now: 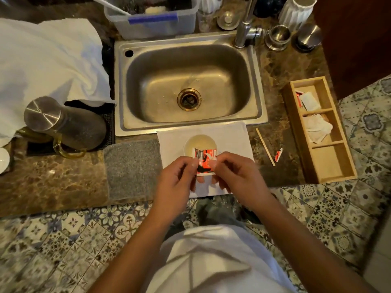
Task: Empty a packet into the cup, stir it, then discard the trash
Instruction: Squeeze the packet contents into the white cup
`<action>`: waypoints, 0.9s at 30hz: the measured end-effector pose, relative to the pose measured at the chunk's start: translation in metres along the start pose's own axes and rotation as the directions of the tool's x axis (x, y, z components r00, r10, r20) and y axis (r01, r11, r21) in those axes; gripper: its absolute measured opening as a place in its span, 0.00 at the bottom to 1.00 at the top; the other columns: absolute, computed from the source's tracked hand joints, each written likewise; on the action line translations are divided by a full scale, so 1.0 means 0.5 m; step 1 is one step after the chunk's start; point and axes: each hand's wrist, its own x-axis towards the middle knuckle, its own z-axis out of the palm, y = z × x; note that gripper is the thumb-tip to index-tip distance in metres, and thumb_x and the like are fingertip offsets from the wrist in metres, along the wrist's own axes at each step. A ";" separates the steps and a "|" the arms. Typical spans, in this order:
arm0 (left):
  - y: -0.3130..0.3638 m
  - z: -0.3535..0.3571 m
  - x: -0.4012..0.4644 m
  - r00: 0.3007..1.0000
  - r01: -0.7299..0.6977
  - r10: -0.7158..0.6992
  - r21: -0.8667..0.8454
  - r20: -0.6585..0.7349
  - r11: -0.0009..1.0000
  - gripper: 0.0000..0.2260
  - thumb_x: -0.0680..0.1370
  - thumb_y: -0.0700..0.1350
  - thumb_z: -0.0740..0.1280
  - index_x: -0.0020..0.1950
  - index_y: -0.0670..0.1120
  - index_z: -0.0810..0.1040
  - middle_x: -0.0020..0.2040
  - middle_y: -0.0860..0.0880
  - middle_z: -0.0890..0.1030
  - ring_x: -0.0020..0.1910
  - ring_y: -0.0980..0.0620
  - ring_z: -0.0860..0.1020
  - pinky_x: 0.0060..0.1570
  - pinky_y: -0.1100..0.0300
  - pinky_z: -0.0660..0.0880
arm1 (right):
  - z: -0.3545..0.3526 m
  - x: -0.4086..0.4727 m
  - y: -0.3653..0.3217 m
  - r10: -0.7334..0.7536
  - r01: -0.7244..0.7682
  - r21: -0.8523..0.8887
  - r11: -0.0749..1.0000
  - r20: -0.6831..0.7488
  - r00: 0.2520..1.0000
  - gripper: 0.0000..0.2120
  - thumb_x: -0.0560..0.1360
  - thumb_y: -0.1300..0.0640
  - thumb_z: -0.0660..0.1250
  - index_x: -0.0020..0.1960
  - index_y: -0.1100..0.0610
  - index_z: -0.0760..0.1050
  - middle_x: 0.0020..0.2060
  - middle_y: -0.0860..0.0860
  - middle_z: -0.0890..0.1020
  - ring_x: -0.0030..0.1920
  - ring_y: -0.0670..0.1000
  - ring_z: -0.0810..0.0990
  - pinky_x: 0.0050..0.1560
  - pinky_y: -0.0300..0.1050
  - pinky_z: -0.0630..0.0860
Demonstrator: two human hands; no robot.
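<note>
Left hand and right hand each pinch one side of the packet between thumb and curled fingers, holding it upright above the near rim of the cup. The packet is red, black and white; its top edge is torn open, and its printing is too blurred to read. The cup holds pale liquid and stands on a white napkin in front of the sink. A wooden stir stick and a torn red packet strip lie on the counter right of the napkin, beside a wooden tray holding more packets.
</note>
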 end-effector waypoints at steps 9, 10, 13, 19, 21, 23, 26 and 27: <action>-0.003 -0.039 0.045 0.985 0.019 -0.048 0.173 0.163 0.985 0.14 0.83 0.50 0.64 0.39 0.47 0.77 0.29 0.50 0.81 0.27 0.53 0.73 0.33 0.55 0.72 | 0.005 0.031 0.014 0.005 -0.008 -0.171 0.985 -0.020 1.000 0.11 0.82 0.55 0.67 0.45 0.58 0.82 0.32 0.49 0.85 0.32 0.51 0.82 0.38 0.48 0.79; -0.003 -0.042 0.046 0.983 0.030 -0.060 0.173 0.174 0.985 0.14 0.84 0.50 0.64 0.39 0.47 0.77 0.29 0.49 0.81 0.26 0.54 0.72 0.31 0.56 0.71 | 0.009 0.032 0.016 0.020 -0.023 -0.163 0.986 -0.018 1.000 0.11 0.83 0.55 0.66 0.44 0.58 0.82 0.32 0.49 0.85 0.32 0.51 0.81 0.38 0.47 0.78; 0.000 -0.043 0.048 0.977 0.094 -0.113 0.109 0.180 0.990 0.15 0.84 0.47 0.64 0.39 0.45 0.77 0.28 0.48 0.80 0.24 0.53 0.69 0.28 0.60 0.68 | 0.019 0.028 0.021 0.057 -0.059 -0.129 0.990 -0.014 0.998 0.13 0.83 0.55 0.65 0.42 0.58 0.81 0.31 0.49 0.84 0.31 0.48 0.80 0.38 0.43 0.77; 0.010 -0.037 0.059 0.964 0.160 -0.174 0.083 0.199 0.984 0.15 0.84 0.45 0.64 0.37 0.43 0.75 0.26 0.49 0.79 0.25 0.51 0.69 0.30 0.57 0.68 | 0.022 0.037 0.022 0.094 -0.094 -0.014 0.995 -0.021 0.995 0.15 0.83 0.58 0.65 0.41 0.64 0.80 0.30 0.54 0.83 0.30 0.50 0.77 0.35 0.39 0.75; 0.011 -0.038 0.060 0.957 0.189 -0.200 0.072 0.208 0.979 0.15 0.84 0.45 0.64 0.38 0.43 0.76 0.26 0.49 0.79 0.25 0.52 0.69 0.31 0.57 0.68 | 0.020 0.037 0.024 0.097 -0.097 -0.008 0.995 -0.018 0.995 0.15 0.83 0.58 0.65 0.41 0.64 0.80 0.29 0.54 0.83 0.29 0.50 0.77 0.35 0.40 0.75; 0.010 -0.037 0.059 0.951 0.216 -0.224 0.059 0.215 0.975 0.15 0.84 0.45 0.64 0.39 0.42 0.76 0.27 0.49 0.79 0.25 0.53 0.70 0.31 0.58 0.68 | 0.019 0.036 0.027 0.102 -0.102 -0.007 0.995 -0.011 0.995 0.16 0.83 0.57 0.65 0.41 0.64 0.80 0.29 0.54 0.83 0.29 0.51 0.77 0.36 0.40 0.74; 0.005 -0.034 0.055 0.947 0.241 -0.245 0.043 0.208 0.969 0.15 0.84 0.44 0.64 0.40 0.38 0.76 0.26 0.49 0.79 0.24 0.54 0.70 0.30 0.61 0.69 | 0.019 0.034 0.031 0.117 -0.117 -0.012 0.993 -0.005 0.993 0.16 0.83 0.57 0.65 0.40 0.63 0.81 0.29 0.55 0.84 0.29 0.52 0.77 0.36 0.42 0.74; 0.004 -0.033 0.053 0.948 0.241 -0.245 0.044 0.205 0.970 0.15 0.84 0.44 0.64 0.41 0.36 0.76 0.26 0.49 0.78 0.24 0.54 0.70 0.29 0.62 0.69 | 0.019 0.034 0.032 0.119 -0.119 -0.014 0.993 -0.003 0.993 0.16 0.83 0.57 0.65 0.40 0.63 0.81 0.30 0.55 0.84 0.29 0.52 0.77 0.36 0.42 0.75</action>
